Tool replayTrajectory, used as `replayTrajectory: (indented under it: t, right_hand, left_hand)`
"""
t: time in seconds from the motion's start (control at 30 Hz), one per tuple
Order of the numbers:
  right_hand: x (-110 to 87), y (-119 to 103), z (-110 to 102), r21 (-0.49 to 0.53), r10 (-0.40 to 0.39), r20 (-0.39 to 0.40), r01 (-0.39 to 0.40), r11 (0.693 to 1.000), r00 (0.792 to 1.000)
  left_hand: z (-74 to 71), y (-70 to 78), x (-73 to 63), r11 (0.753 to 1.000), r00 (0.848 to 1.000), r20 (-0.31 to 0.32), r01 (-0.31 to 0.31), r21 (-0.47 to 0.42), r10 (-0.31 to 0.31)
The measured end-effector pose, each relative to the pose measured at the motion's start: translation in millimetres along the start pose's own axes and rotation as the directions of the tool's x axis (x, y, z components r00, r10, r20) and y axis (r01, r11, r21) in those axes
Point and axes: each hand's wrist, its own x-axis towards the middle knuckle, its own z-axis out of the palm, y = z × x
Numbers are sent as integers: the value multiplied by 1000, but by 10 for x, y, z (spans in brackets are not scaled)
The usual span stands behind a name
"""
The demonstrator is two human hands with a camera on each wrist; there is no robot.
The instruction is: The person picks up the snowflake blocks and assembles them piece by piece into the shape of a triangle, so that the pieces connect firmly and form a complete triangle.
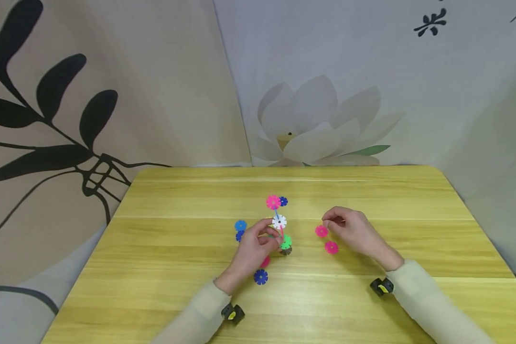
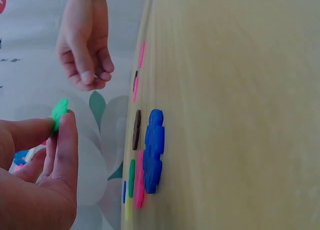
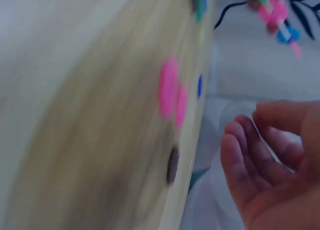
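Observation:
My left hand (image 1: pixel 254 247) pinches a chain of small notched plastic discs between thumb and fingers, raised above the table. In the head view the chain shows a green disc (image 1: pixel 286 241) at the near end, a white disc (image 1: pixel 279 221) midway and a pink disc (image 1: pixel 273 202) at the far end; pink and blue ones appear edge-on between. The left wrist view shows the green disc (image 2: pixel 60 115) at the fingertips. My right hand (image 1: pixel 356 231) hovers near two loose pink discs (image 1: pixel 331 247), its fingers loosely curled; nothing shows between them in the right wrist view.
Loose discs lie on the wooden table (image 1: pixel 163 267): a light blue disc (image 1: pixel 240 225), a dark blue disc (image 1: pixel 261 276), another dark blue disc (image 1: pixel 283 201), and a brown disc (image 1: pixel 286 251) beneath the chain. A brown disc (image 3: pixel 172 165) appears in the right wrist view. Printed cloth hangs behind.

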Motion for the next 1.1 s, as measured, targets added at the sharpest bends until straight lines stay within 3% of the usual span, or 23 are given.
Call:
replayTrajectory:
  t: [0.17,0.3,0.47,0.67,0.97,1.1]
  right_hand:
    - [54,181,-127,-120,-90,22,92,988,996]
    - [92,262,-196,-221,-160,95,178,959,983]
    - [134,341,-251,-281,-166,192,216,935,967]
    - [164,405,-273,-301,-178,247,250,920,953]
    - [165,415,-243,-282,-88,236,155,947,968]
    - [122,382,-231,-260,-108,205,160,952,973]
  left_hand:
    - [-12,-11,-3,1000,1000,6,5,8,-5]
    - [-24,-3,-5,1000,1000,2,1,9,-1]
    - [-24,8,2,1000,1000,3,5,16,-5]
    - [-20,12,2,1000,1000,7,3,15,-3]
    - [-12,1,1,1000,999,-31,19,6,-19]
    - [-16,16,0,1000,999,-44,7,4,-7]
